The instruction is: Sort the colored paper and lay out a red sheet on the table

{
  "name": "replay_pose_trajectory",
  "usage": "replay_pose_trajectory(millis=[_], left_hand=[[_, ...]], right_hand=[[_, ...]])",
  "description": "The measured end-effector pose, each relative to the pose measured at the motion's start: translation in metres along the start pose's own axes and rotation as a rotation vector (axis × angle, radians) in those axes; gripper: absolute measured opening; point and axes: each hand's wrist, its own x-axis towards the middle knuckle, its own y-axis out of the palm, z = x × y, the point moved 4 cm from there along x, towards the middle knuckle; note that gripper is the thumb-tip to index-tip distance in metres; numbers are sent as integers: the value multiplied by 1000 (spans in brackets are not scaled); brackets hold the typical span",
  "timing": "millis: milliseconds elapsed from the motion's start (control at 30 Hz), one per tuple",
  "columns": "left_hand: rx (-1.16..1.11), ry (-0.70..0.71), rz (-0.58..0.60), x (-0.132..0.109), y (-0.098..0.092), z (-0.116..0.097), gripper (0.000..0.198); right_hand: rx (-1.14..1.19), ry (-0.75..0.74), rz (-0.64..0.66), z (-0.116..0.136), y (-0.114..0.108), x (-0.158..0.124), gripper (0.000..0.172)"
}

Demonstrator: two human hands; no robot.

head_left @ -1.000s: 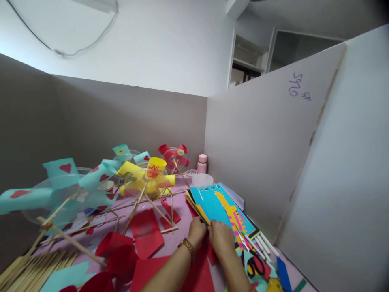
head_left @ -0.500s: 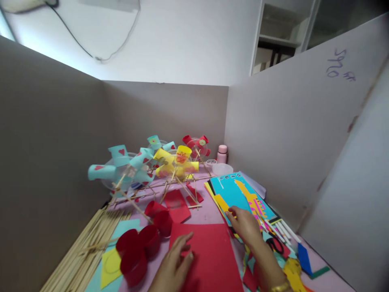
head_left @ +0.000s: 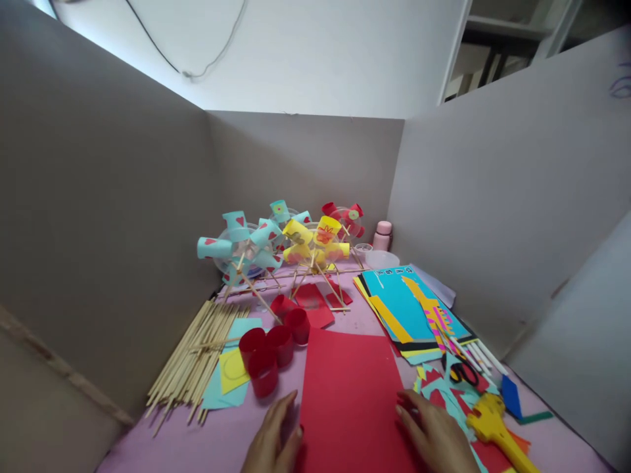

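Observation:
A red paper sheet (head_left: 351,394) lies flat on the pink tabletop between my hands. My left hand (head_left: 273,437) rests beside its left edge, thumb and fingers apart, with nothing held. On the other side, my right hand (head_left: 434,427) is at the sheet's right edge, its fingertips on or just over the border; the fingers are loosely bent and apart. Several red paper cups or rings (head_left: 263,372) stand left of the sheet. A yellow square with a drawn circle (head_left: 233,369) lies beside them on light blue paper (head_left: 223,398).
Wooden sticks (head_left: 182,361) lie at the left. Paper-and-stick wheels in blue (head_left: 215,247), yellow (head_left: 298,231) and red stand behind. At right are coloured sheets (head_left: 389,305), a yellow strip (head_left: 392,319), black-handled scissors (head_left: 463,373), paper scraps, and a yellow glue gun (head_left: 493,427). Grey partitions surround the table.
My right hand has left the yellow strip on the coloured sheets and come down to the red sheet's right edge. My left hand has drawn back off the sheet. The view has shifted.

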Motion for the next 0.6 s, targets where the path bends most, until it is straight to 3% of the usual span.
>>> replay_pose_trajectory(millis=[67, 167, 233, 367, 600], left_hand=[[144, 87, -118, 4, -16, -15, 45], [411, 209, -397, 13, -57, -36, 39], [466, 216, -439, 24, -85, -45, 39], [580, 203, -339, 48, -116, -58, 30], [787, 108, -151, 67, -97, -73, 10]], right_hand=[[10, -26, -12, -4, 3, -1, 47], [18, -29, -3, -3, 2, 0, 44], [25, -31, 14, 3, -1, 3, 44], [41, -85, -13, 27, -9, 14, 45], [7, -96, -157, 34, 12, 33, 45]])
